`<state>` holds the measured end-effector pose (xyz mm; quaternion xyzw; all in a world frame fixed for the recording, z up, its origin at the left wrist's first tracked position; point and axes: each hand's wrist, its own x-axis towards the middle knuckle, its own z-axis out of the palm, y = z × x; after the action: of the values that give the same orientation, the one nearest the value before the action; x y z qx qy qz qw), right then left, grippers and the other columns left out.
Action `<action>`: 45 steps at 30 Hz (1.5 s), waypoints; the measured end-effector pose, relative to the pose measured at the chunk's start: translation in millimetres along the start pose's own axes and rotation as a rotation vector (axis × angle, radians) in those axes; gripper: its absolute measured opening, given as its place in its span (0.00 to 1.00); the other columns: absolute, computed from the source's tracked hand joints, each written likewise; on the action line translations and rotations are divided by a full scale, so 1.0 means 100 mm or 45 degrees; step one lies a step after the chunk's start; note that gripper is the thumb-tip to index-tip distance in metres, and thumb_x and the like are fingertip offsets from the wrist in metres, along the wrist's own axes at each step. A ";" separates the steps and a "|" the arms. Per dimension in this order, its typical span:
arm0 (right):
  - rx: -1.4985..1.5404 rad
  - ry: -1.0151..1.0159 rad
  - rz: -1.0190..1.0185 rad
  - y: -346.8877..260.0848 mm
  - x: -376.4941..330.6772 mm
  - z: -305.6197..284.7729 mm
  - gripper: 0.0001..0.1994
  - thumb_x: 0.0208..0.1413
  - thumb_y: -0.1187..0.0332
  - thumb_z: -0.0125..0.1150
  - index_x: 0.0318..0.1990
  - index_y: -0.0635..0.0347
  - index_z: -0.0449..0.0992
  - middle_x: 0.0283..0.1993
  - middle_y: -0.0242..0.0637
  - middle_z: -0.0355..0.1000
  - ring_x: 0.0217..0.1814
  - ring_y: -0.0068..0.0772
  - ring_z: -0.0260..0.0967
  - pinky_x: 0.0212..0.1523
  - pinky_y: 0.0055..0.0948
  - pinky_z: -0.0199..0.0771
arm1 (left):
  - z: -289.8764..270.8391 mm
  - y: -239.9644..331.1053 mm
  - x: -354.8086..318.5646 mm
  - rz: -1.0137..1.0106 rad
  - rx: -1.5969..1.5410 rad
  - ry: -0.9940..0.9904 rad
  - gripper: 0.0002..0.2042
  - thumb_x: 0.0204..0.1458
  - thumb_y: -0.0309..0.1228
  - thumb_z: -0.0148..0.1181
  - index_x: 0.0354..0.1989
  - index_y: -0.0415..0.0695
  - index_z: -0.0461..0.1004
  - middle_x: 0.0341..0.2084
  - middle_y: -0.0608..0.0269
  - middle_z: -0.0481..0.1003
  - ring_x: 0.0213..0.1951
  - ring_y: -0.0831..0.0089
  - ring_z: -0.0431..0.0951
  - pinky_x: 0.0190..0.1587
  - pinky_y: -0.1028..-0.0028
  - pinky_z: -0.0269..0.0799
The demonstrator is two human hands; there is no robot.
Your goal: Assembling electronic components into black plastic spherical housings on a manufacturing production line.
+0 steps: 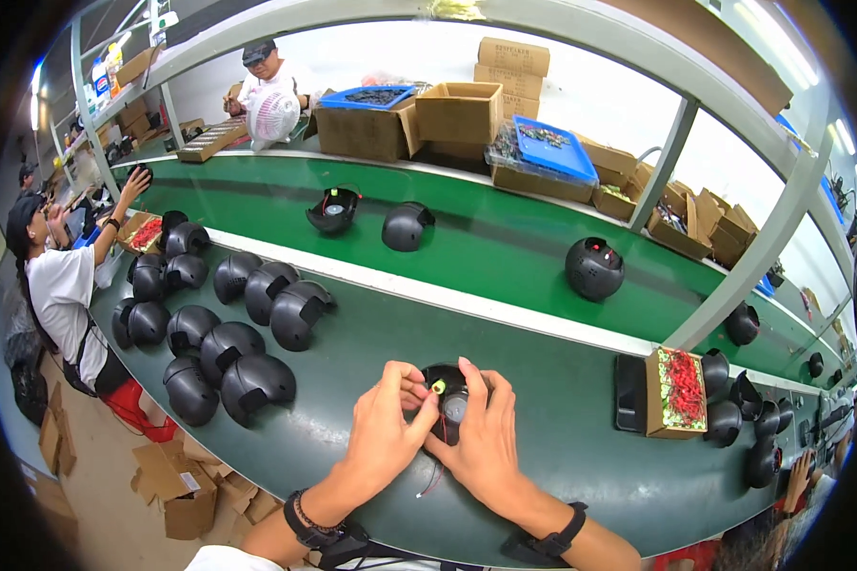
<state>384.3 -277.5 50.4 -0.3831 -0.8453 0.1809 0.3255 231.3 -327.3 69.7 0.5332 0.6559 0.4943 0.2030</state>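
In front of me at the bench's near side is a black rounded plastic shell (448, 374), its hollow side facing up and a round grey disc (455, 408) inside. My right hand (478, 419) wraps round the shell's right side and steadies it. Between the fingertips of my left hand (390, 414) is a small yellow-green cylinder (438, 386), held at the shell's inner left edge. A thin red wire (432, 481) trails out below the shell onto the bench. My fingers hide part of the shell's inside.
Several black shells (230, 347) crowd the bench's left; more (724, 423) sit at right beside a carton (676, 392) of red-wired yellow-green parts. Beyond a white rail, a green conveyor (505, 257) carries other shells. Co-workers stand at left and behind the belt; another's hand shows at far right.
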 end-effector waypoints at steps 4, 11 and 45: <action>-0.050 -0.065 0.035 0.00 0.00 -0.03 0.55 0.45 0.63 0.84 0.79 0.47 0.51 0.68 0.61 0.54 0.66 0.66 0.58 0.60 0.57 0.66 | -0.06 0.05 0.07 -0.008 -0.110 -0.051 0.08 0.63 0.22 0.64 0.47 0.33 0.75 0.36 0.52 0.83 0.43 0.66 0.87 0.51 0.70 0.83; -0.110 -0.034 -0.045 -0.03 -0.01 -0.03 0.55 0.44 0.66 0.84 0.79 0.47 0.54 0.68 0.60 0.53 0.68 0.67 0.57 0.62 0.58 0.66 | -0.32 -0.13 0.24 -0.283 -0.555 -0.391 0.10 0.71 0.28 0.56 0.55 0.35 0.70 0.42 0.58 0.79 0.44 0.73 0.81 0.50 0.69 0.81; 0.153 0.051 0.075 0.08 0.07 0.03 0.48 0.44 0.75 0.72 0.75 0.63 0.54 0.70 0.63 0.52 0.70 0.71 0.58 0.67 0.57 0.67 | -0.02 -0.17 -0.02 0.642 0.533 0.013 0.08 0.56 0.26 0.71 0.43 0.44 0.84 0.37 0.63 0.81 0.36 0.61 0.76 0.34 0.64 0.77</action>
<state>383.4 -267.2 46.9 -0.3912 -0.8147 0.2330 0.3591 222.0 -329.2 54.8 0.7065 0.5916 0.3861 -0.0430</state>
